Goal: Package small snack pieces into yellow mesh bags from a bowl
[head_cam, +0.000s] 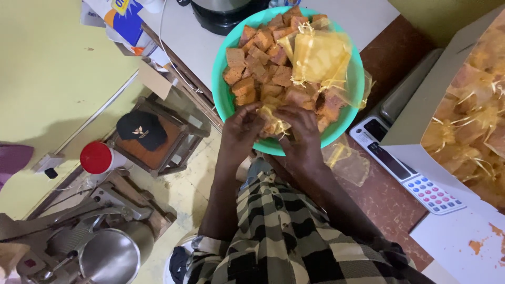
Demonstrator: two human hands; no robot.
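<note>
A teal bowl (pixel 223 100) rests at the counter's edge, heaped with brown cake-like cubes (pixel 258 60). A stack of empty yellow mesh pouches (pixel 318 55) lies on top of the cubes at the right. My left hand (pixel 239 129) and my right hand (pixel 300 126) meet at the bowl's near rim. Together they grip a small yellow mesh pouch (pixel 273 123) with cubes inside it.
A weighing scale with a keypad (pixel 405 171) sits right of the bowl. A cardboard box (pixel 473 121) full of filled pouches stands at far right. A loose pouch (pixel 350 163) lies on the brown counter. Below left are a stool with a black cap (pixel 141 129), a red lid (pixel 95 157) and a metal machine (pixel 100 247).
</note>
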